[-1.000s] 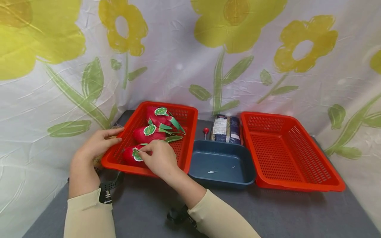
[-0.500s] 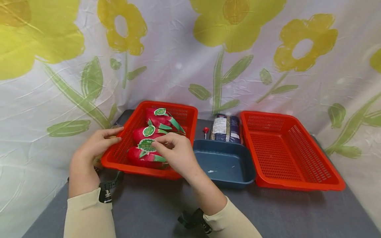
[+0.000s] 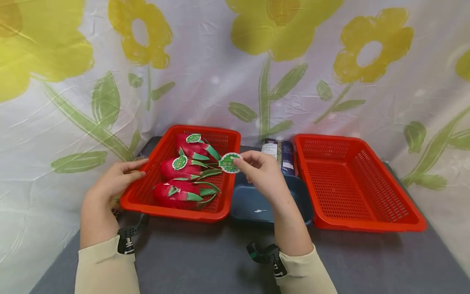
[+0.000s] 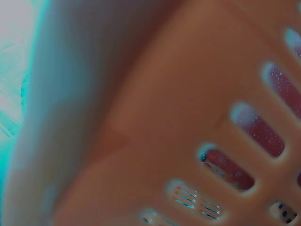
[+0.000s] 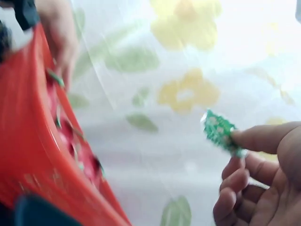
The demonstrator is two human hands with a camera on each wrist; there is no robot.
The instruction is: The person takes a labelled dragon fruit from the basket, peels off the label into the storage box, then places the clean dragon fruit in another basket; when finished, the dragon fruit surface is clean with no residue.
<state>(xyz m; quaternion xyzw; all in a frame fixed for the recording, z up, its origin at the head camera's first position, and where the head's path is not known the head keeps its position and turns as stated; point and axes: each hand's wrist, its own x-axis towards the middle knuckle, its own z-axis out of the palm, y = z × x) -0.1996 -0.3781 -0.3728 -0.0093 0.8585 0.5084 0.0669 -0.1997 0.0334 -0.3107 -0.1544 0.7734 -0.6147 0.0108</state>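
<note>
Between thumb and index finger, my right hand [image 3: 262, 171] pinches a round green-and-white sticker [image 3: 229, 163], held over the right rim of the left red basket [image 3: 207, 215]. In the right wrist view the sticker [image 5: 218, 129] looks bent. Three pink dragon fruits with green leaf tips lie in that basket. The front dragon fruit [image 3: 176, 195] shows a small bare patch, while the middle dragon fruit [image 3: 170, 168] and the back dragon fruit [image 3: 185, 145] each bear a similar green sticker. My left hand [image 3: 114, 179] holds the basket's left rim; its lower fingers are hidden.
A dark blue tray [image 3: 253, 214] with a small white scrap inside stands between the baskets, partly behind my right arm. Behind it lies a dark blue package [image 3: 288, 157]. Another red basket [image 3: 341, 188] stands to the right. A flowered sheet [image 3: 198, 81] hangs behind.
My right hand has lifted the sticker off the front dragon fruit and moved right and up with it. The front fruit's leaves are now in view. My left hand has stayed on the rim.
</note>
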